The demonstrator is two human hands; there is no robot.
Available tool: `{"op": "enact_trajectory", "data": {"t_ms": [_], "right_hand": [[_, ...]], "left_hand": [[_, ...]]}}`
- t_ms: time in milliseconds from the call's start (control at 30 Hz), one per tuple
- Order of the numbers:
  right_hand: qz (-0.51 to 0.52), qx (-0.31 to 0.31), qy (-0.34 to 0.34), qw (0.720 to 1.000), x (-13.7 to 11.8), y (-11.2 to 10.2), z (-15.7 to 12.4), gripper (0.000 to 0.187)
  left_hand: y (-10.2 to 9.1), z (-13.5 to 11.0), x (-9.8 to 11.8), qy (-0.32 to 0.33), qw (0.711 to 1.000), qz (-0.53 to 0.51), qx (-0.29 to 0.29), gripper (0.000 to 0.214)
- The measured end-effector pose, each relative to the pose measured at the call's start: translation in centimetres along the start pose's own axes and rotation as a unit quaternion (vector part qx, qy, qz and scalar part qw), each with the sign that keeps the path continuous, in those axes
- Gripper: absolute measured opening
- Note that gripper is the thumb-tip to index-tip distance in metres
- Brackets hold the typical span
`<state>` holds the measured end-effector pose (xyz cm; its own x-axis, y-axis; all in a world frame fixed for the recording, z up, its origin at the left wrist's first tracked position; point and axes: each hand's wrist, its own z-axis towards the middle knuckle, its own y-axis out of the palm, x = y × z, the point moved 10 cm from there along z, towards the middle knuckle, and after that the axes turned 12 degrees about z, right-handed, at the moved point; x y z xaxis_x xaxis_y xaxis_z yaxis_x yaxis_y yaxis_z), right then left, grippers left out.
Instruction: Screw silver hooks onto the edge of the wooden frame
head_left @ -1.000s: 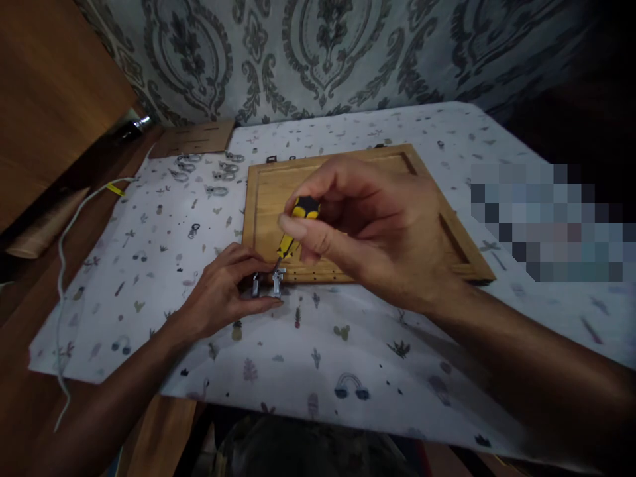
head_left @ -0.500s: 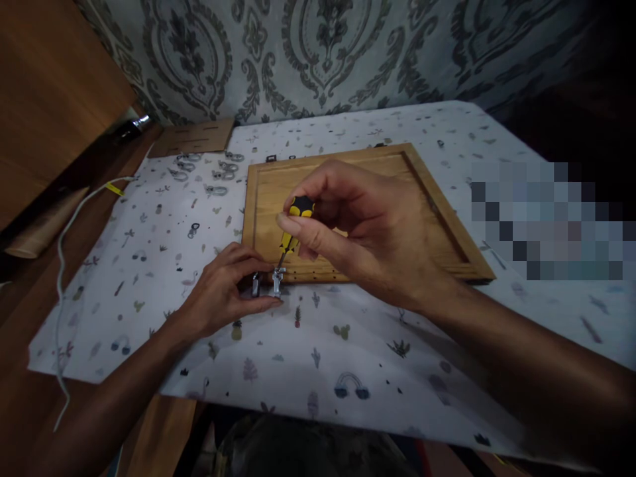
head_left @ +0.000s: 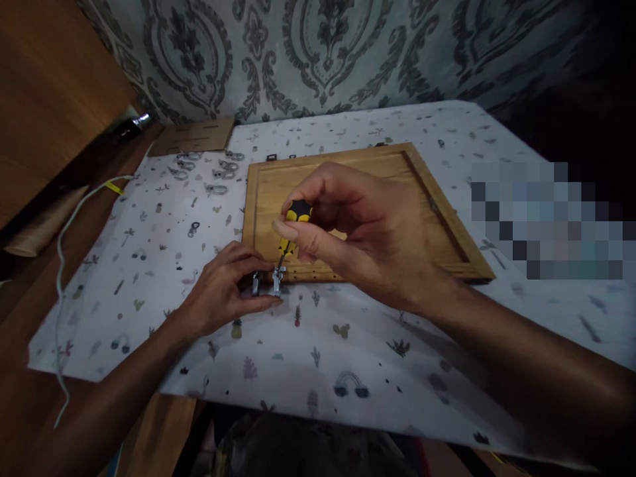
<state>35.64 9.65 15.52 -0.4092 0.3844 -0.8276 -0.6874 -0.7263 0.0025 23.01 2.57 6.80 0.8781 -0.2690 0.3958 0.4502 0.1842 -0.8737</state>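
The right hand [head_left: 377,238] has thumb and fingers closed on a screwdriver [head_left: 299,211], its tip down at a clip [head_left: 277,285] by the near edge of the board [head_left: 278,192]; the left hand [head_left: 221,286] spans that clip, thumb and forefinger apart; from where I stand, I cannot tell whether they grip it; the board lies flat on the cloth [head_left: 288,384].

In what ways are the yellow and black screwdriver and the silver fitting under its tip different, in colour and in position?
The screwdriver has a yellow and black handle; the silver fitting shows only a shiny metal colour. The screwdriver slants, gripped in the right hand; the silver fitting sits at the near edge of the wooden panel, beside the left hand. Shared: they appear to touch, tip to fitting.
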Motion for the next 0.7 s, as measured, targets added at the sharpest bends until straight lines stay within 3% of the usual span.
{"op": "enact_trajectory", "data": {"t_ms": [167, 433, 700], "right_hand": [[0.009, 0.001, 0.009, 1.0, 0.4, 0.0, 0.1, 0.023], [0.02, -0.057, 0.017, 0.998, 0.3, 0.7, 0.2, 0.011], [0.078, -0.008, 0.068, 0.995, 1.6, 0.6, 0.0, 0.031]], "left_hand": [[0.1, -0.1, 0.0, 0.003, 1.0, 0.001, -0.002, 0.033], [0.1, -0.1, 0.0, -0.003, 1.0, 0.003, -0.011, 0.035], [0.1, -0.3, -0.4, -0.007, 1.0, -0.006, 0.001, 0.034]]}}
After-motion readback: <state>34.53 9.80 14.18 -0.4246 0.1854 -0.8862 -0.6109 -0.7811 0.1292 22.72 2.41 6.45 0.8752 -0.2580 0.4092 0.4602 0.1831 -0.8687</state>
